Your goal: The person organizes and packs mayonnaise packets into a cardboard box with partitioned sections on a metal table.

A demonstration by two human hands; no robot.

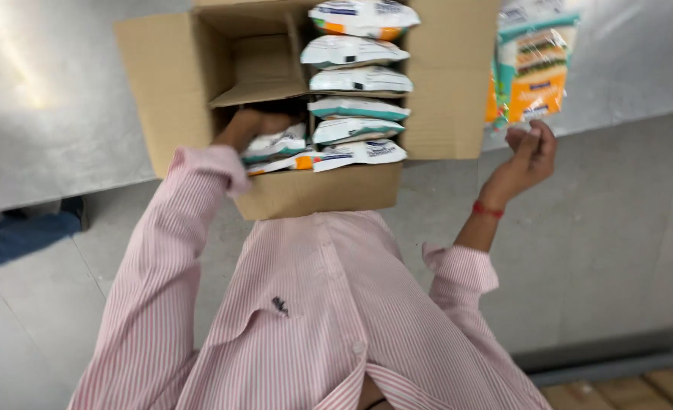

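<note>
Snack packets (357,80) stacked in a row inside the open cardboard box (162,83), long axes lying across the box, flat faces toward each other. Right-hand column looks nearly full; left-hand half mostly bare, holding only a couple of packets (275,143) by the near wall. Left hand (251,126) reaching down into that half, fingers hidden, grip not clear. Right hand (530,156) raised beside the box, pinching one more packet (535,64) by its lower edge, hanging upright. Grey worktop (40,99) under the box.
</note>
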